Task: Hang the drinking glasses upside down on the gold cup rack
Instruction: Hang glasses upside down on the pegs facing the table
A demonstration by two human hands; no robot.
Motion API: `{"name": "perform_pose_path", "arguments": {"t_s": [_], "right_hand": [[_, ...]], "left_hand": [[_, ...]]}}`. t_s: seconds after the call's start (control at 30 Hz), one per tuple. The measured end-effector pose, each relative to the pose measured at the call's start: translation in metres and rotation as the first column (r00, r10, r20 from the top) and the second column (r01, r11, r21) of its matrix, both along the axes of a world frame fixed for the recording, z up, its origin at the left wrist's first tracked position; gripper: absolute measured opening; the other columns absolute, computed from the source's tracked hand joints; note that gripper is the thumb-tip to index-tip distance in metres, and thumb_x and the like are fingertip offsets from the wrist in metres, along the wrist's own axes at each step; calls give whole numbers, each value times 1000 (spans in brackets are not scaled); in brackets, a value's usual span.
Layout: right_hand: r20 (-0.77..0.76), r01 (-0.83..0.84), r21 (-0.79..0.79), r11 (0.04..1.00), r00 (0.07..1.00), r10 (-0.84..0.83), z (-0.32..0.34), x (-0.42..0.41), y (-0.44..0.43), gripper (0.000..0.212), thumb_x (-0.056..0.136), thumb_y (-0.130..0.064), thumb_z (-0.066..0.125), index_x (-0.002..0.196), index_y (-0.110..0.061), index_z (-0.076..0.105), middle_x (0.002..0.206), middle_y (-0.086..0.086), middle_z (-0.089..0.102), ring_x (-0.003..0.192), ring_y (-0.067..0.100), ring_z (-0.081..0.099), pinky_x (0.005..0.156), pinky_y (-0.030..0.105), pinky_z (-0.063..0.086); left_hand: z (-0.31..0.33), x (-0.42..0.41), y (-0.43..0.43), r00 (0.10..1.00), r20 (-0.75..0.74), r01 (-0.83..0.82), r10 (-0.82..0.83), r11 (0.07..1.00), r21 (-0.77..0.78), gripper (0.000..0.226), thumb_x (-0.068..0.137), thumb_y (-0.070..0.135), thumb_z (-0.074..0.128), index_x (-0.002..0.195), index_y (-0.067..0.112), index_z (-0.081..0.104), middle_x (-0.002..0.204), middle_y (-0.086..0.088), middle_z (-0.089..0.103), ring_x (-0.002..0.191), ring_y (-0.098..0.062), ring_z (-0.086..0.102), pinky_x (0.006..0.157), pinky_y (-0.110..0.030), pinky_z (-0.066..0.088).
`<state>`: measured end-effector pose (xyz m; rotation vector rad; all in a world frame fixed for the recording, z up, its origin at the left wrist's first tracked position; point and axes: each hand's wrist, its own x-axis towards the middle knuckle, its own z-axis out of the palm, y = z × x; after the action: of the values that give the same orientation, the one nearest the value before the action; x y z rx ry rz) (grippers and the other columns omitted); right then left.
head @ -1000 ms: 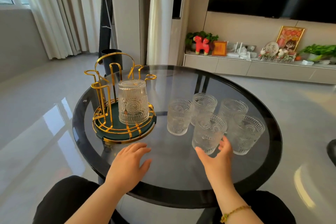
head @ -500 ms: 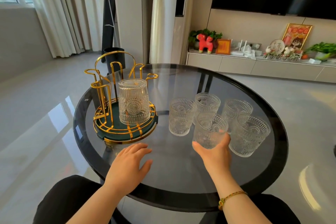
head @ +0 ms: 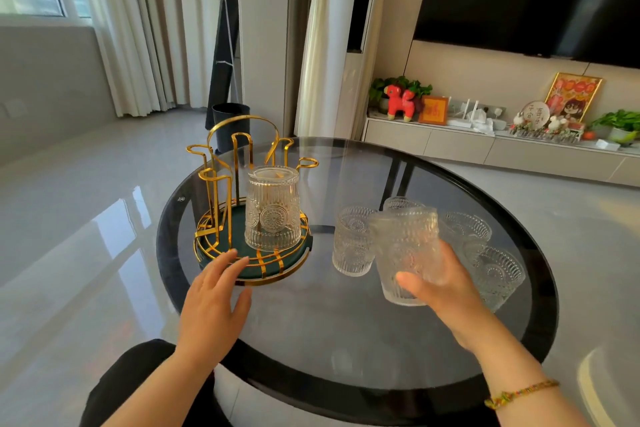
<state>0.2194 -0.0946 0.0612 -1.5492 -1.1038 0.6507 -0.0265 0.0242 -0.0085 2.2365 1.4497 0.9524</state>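
The right hand point(head: 446, 282), its grip now wrapped around a drinking glass point(head: 407, 253) lifted off the worktop point(head: 346, 322) (upright still, needing inversion), nears the gold cup rack point(head: 242, 204) near the left edge, where the left hand point(head: 211, 291), fingers spread, steadies the base.

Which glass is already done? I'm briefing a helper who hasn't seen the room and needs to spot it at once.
Find the round glass table, then the gold cup rack on its left side. The hung glass sits on the rack's front peg over the green base. Unlike the upright glasses clustered to the right, it is the only one upside down.
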Motion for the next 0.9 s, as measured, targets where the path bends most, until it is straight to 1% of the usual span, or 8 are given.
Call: {"name": "perform_pose_path", "arguments": {"t_s": [0.13,0.2,0.37,0.43,0.53,0.6,0.73,0.9], "right_hand": [[51,-49,-29,998,997,51,33,5,16,46,64,-21,75,91,-41,44,99,-18,53,92,-2,52,67,17,41],[121,-58,-64,996,990,66,49,6,27,46,58,-31,77,87,-41,43,98,-15,54,90,2,54,66,21,43],[211,-38,-83,996,976,55,82,6,61,44,56,-27,78,85,-34,46,98,-3,58,91,16,58,78,36,49],[241,8,-68,998,971,9,90,6,76,47,56,-29,77,89,-29,44,96,-6,54,92,17,55,74,33,47],[284,49,-68,996,959,-28,101,4,97,60,57,-31,77,104,-23,41,112,4,51,103,24,51,80,38,47],[328,51,-68,996,944,-26,108,0,109,68,58,-32,76,114,-19,39,118,5,46,106,23,47,85,37,43],[405,-3,-24,1000,914,12,118,-13,129,71,61,-32,75,120,-20,38,112,-6,42,104,15,42,81,25,36],[599,-48,-56,997,797,72,129,-23,146,75,61,-31,75,125,-22,37,112,-7,37,101,8,35,81,25,30]], "left_hand": [[-3,-7,20,999,-41,-17,14,997,-74,56,86,26,53,135,18,28,150,-7,24,137,-29,22,111,-46,20],[-2,-11,33,999,6,-53,54,993,-109,59,87,30,49,137,15,21,151,-8,20,137,-28,20,112,-45,17],[0,-13,58,994,21,-101,106,982,-161,65,88,39,44,139,15,12,152,-9,15,139,-28,16,113,-45,15],[-6,-11,62,995,4,-95,97,981,-169,65,88,41,41,139,15,11,153,-8,12,140,-24,10,114,-42,11],[-15,-11,64,994,-32,-112,108,982,-152,65,88,47,36,140,18,9,154,-4,8,141,-18,3,114,-39,7],[-17,-11,65,993,-31,-118,115,984,-137,65,87,49,35,140,19,10,154,-3,9,141,-17,3,114,-38,8],[-18,-10,65,992,-31,-127,124,983,-130,65,87,50,35,140,21,11,154,-2,9,141,-17,3,114,-38,9],[-18,-10,65,991,-36,-131,127,982,-135,65,86,51,34,139,22,11,154,-1,9,141,-17,3,113,-38,9]]}}
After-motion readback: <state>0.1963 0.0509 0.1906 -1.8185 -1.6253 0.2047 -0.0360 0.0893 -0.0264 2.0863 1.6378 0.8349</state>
